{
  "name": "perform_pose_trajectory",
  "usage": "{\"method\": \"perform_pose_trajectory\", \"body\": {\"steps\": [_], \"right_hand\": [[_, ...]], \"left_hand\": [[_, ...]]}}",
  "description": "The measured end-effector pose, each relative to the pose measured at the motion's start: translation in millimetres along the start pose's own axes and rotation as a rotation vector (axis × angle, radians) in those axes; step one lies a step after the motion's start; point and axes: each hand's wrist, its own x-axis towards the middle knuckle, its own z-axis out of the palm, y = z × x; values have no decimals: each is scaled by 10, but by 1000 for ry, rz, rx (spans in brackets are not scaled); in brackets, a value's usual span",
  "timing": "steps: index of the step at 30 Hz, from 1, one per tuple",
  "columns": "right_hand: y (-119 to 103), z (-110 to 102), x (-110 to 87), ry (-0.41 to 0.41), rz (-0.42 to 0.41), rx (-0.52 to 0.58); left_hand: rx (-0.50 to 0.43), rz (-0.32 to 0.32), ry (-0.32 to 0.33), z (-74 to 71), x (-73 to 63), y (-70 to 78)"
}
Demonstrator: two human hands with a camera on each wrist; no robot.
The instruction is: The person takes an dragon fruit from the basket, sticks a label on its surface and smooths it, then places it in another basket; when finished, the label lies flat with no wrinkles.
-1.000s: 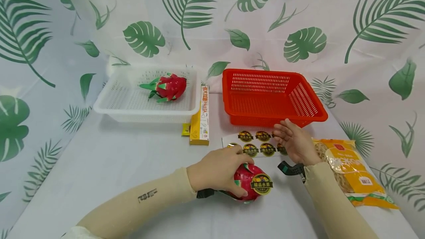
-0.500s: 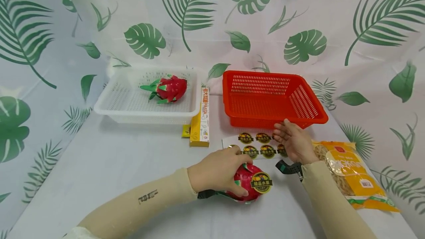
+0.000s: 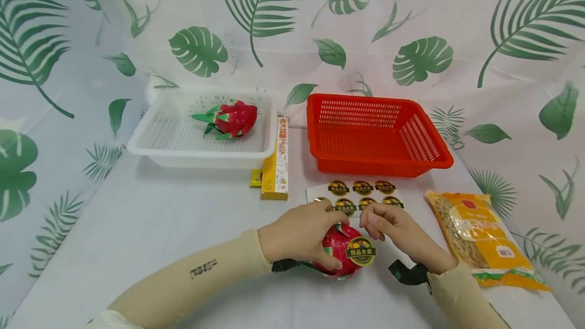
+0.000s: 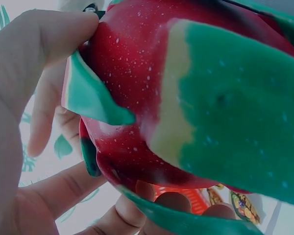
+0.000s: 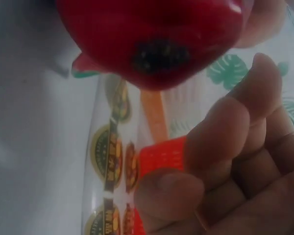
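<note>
"Right hand (image 3: 402, 230) has swung in to the dragon fruit's (image 3: 337, 241) two o'clock, loosely curled, holding nothing I can see from here."

"Left hand (image 3: 299, 232)?"

"Still gripping that fruit; its sticker (image 3: 361, 251) at three o'clock, sticker sheet (image 3: 353, 197) toward twelve, red basket (image 3: 365, 166) beyond."

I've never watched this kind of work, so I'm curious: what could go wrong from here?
The round sticker seems to overhang the edge of the held dragon fruit, so it might peel. If the left fingers slip, the rounded fruit could roll. The right fingers, close to the sticker sheet, might nudge it.
</note>
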Motion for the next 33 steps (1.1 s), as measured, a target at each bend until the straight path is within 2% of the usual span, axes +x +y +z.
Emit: {"method": "perform_pose_trajectory", "body": {"steps": [3, 7, 12, 14, 17, 21, 29, 33], "right_hand": [[18, 8, -2, 15, 14, -10], [104, -50, 65, 110, 79, 8], [215, -195, 274, 264, 216, 205], [254, -266, 352, 303, 266, 296], [300, -374, 439, 343, 323, 418], [348, -474, 511, 393, 350, 553], [380, -492, 600, 493, 405, 633], [394, -476, 616, 537, 381, 671]], "left_hand": [[4, 2, -2, 0, 7, 11], [-5, 8, -4, 7, 21, 17], [-9, 11, 36, -30, 53, 9], [-22, 13, 56, -71, 70, 8], [-49, 17, 83, -165, 112, 11], [-36, 15, 116, -334, 188, 5], [-14, 8, 211, -716, 401, -72], [-18, 7, 271, -892, 532, -120]]}}
